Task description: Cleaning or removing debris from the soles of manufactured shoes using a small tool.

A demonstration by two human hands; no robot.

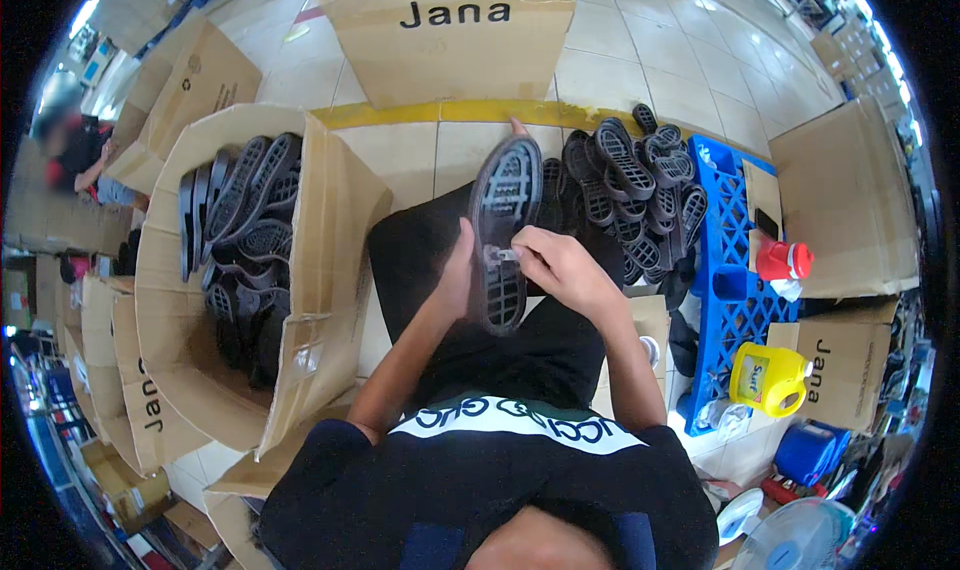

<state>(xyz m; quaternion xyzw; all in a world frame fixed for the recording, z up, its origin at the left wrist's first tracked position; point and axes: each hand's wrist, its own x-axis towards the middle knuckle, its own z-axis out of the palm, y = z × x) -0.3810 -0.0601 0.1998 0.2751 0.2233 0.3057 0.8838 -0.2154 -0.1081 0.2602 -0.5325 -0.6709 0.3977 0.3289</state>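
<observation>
A dark shoe sole stands lengthwise over my lap, its gridded hollow side facing me. My left hand grips its left edge, the thumb lying along the side and the other fingers hidden behind. Over the narrow middle of the sole, my right hand is closed in a pinch. A small pale piece shows at those fingertips, against the sole; its kind is too small to make out. Several similar dark soles lie heaped on the floor beyond my right hand.
At my left an open carton holds many dark soles. Another carton stands ahead, past a yellow floor line. On the right are a blue plastic pallet, a red-lidded container and a yellow jug. A person sits far left.
</observation>
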